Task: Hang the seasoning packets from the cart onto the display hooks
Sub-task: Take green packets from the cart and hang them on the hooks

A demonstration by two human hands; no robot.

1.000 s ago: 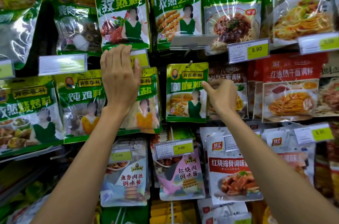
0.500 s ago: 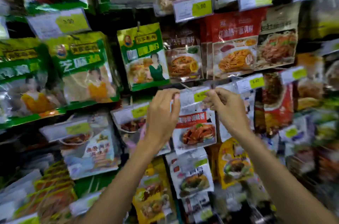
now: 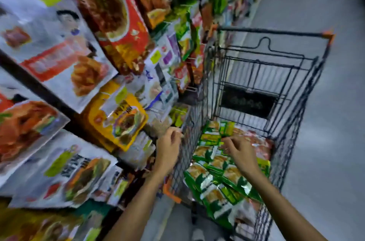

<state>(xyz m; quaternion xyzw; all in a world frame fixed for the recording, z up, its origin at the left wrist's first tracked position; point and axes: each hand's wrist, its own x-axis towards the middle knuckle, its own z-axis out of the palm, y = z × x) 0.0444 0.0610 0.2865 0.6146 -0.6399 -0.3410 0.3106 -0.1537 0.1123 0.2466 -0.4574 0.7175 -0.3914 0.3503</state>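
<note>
Only the head view here, and it's pretty smeared. The left hand [image 3: 167,150] is up against the outside of the cart [image 3: 272,32], right at its near-left mesh wall, forearm stretched out and fingers [image 3: 174,134] curled in by the top edge. Can't tell if they've actually got the wire or are just touching it. The right hand [image 3: 242,155] is down inside the cart, palm down, fingers [image 3: 230,142] bent and spread over the seasoning packets [image 3: 217,169]. With the blur I can't tell if it has hold of one.

The packets are flat, glossy green pouches with crinkly foil shine, overlapping across the cart bottom, plus some reddish ones [image 3: 262,146] toward the far-right corner. The cart is thin black wire grid with orange plastic corner caps [image 3: 328,34]. Left of the cart there's a wall of shiny hanging pouches [image 3: 118,118] on thin metal hooks [image 3: 191,88]. Right of the cart is smooth grey floor [image 3: 325,142].
</note>
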